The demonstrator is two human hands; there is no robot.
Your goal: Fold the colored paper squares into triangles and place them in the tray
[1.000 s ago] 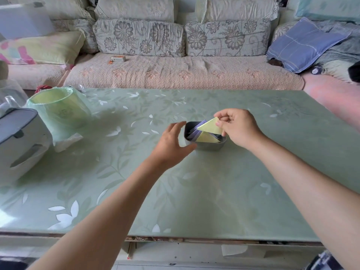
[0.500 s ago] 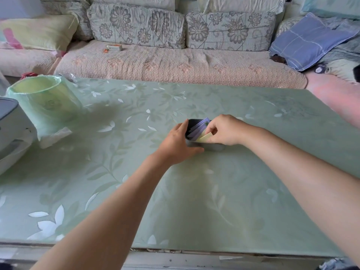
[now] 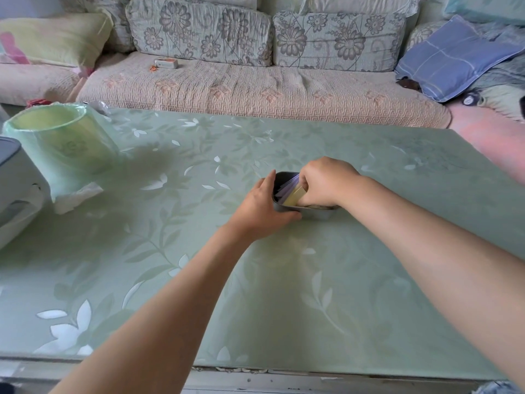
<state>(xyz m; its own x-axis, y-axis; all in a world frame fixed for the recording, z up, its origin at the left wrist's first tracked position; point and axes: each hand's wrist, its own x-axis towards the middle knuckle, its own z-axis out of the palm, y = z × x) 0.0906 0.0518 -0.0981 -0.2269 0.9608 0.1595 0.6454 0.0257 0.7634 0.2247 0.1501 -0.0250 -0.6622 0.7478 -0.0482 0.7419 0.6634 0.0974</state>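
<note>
Placing step: the left hand [image 3: 264, 207] grips the left end of the tray [image 3: 318, 214] mid-table. The right hand [image 3: 324, 183] curls inside over the yellow triangle [image 3: 295, 197], its grip hidden. Next, probably, it lets go without lifting the papers.

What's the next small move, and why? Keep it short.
Probably let go of the yellow triangle and lift the right hand out: the paper already sits low in the tray beside the purple triangles, and the left hand grips the tray's end, steadying it.
</note>
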